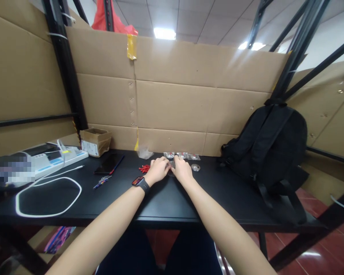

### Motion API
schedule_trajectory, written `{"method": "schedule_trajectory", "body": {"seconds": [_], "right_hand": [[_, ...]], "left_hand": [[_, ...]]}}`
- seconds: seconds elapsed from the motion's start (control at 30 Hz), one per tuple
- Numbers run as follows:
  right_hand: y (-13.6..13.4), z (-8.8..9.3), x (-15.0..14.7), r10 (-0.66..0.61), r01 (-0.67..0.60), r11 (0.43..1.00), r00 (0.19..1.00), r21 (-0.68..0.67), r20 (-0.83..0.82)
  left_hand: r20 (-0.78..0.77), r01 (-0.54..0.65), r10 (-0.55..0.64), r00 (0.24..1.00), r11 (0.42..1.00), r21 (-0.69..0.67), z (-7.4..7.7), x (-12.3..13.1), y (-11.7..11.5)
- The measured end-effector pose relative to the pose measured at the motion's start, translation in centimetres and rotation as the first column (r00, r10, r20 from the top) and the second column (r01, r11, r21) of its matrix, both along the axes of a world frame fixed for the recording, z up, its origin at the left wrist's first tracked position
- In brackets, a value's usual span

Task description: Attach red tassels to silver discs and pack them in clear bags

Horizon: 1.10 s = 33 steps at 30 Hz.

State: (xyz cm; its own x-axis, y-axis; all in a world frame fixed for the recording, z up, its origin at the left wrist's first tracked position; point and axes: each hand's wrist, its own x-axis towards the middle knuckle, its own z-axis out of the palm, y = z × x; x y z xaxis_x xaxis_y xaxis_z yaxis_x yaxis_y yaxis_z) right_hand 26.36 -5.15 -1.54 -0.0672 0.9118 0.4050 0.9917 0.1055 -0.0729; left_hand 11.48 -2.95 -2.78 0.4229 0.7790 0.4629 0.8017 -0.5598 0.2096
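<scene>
Head camera view: a person's left hand and right hand meet over a black table, fingers curled and brought close around a small see-through item, mostly hidden between them, though how far the fingers are parted and whether either hand grips it cannot be told. Red pieces lie just beside the left hand, clear packets line up behind the fingers, and a shiny round disc sits near the right hand. A black backpack leans farther right, well apart from a small cardboard box at left.
</scene>
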Motion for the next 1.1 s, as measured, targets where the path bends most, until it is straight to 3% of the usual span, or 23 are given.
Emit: {"method": "schedule_trajectory", "body": {"seconds": [0.2, 0.33, 0.47, 0.53, 0.67, 0.83, 0.93, 1.1], "right_hand": [[0.3, -0.2, -0.3, -0.009, 0.01, 0.999, 1.0, 0.031, -0.023], [0.9, -0.1, 1.1, 0.183, -0.178, 0.983, 0.968, 0.047, -0.171], [1.8, 0.1, 3.8, 0.392, -0.351, 0.92, 0.844, 0.176, -0.366], [2.2, 0.0, 5.4, 0.395, -0.356, 0.918, 0.819, 0.172, -0.416], [2.8, -0.8, 7.8, 0.339, -0.357, 0.934, 0.842, 0.038, -0.42], [3.2, -1.5, 7.2, 0.518, -0.541, 0.837, 0.736, 0.082, -0.436], [3.3, -1.4, 6.2, 0.57, -0.59, 0.802, 0.711, 0.092, -0.412], [3.1, -1.2, 6.1, 0.453, -0.524, 0.851, 0.712, 0.023, -0.537]], "left_hand": [[0.008, 0.023, -0.023, 1.0, 1.0, -0.004, 0.1, -0.2, 0.0], [0.046, 0.039, -0.037, 0.998, 0.998, -0.044, 0.9, -0.7, -0.2], [0.082, 0.047, -0.042, 0.996, 0.997, -0.058, 1.5, -1.5, -0.2], [0.081, 0.07, -0.065, 0.995, 0.996, -0.055, 1.6, -2.0, 0.0], [-0.004, 0.147, -0.147, 0.989, 0.989, -0.032, 1.3, -3.1, 0.7], [-0.078, 0.135, -0.133, 0.988, 0.991, 0.012, 0.8, -3.1, 1.0], [-0.076, 0.108, -0.105, 0.992, 0.994, 0.03, 0.8, -2.8, 0.9], [0.024, 0.066, -0.065, 0.998, 0.996, -0.064, 1.1, -3.3, 1.0]]}}
